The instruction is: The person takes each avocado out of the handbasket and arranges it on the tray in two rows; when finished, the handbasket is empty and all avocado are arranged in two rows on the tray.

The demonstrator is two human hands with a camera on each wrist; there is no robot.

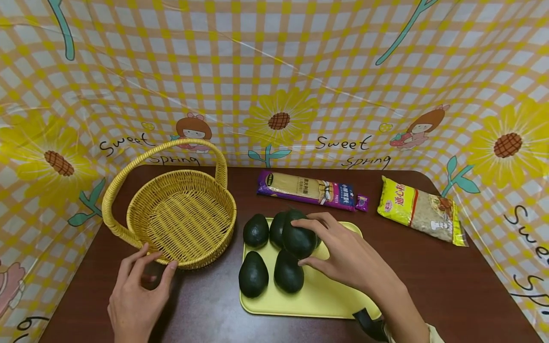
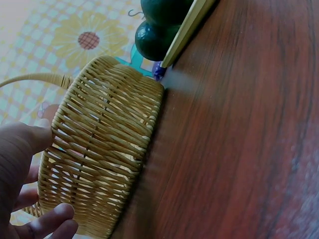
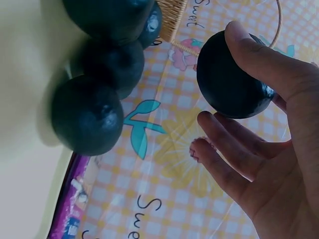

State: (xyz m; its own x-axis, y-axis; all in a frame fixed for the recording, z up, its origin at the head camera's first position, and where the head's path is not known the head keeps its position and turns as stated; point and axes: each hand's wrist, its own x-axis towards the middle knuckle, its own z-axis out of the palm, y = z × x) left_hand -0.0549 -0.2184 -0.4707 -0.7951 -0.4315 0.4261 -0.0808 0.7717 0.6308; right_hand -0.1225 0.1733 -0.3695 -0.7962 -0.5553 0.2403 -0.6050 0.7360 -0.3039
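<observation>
My right hand (image 1: 343, 245) grips a dark green avocado (image 1: 299, 238) between thumb and fingers, raised above the others. In the right wrist view this avocado (image 3: 232, 74) hangs apart from the tray. Several more avocados, such as the one at the front left (image 1: 253, 275), lie on a yellow tray (image 1: 330, 300); some are partly hidden behind the held one. At the left, my left hand (image 1: 139, 290) touches the near rim of a yellow woven basket (image 1: 184, 219) with loosely bent fingers. The left wrist view shows the thumb against the rim of the basket (image 2: 99, 144).
Behind the tray lies a purple pack of pasta (image 1: 306, 190), with a small purple packet (image 1: 362, 203) at its end. A yellow pack of noodles (image 1: 422, 210) lies at the right. The basket's tall handle (image 1: 124, 178) arches up at the left. A patterned cloth (image 1: 274, 71) hangs behind the brown table (image 1: 429, 271).
</observation>
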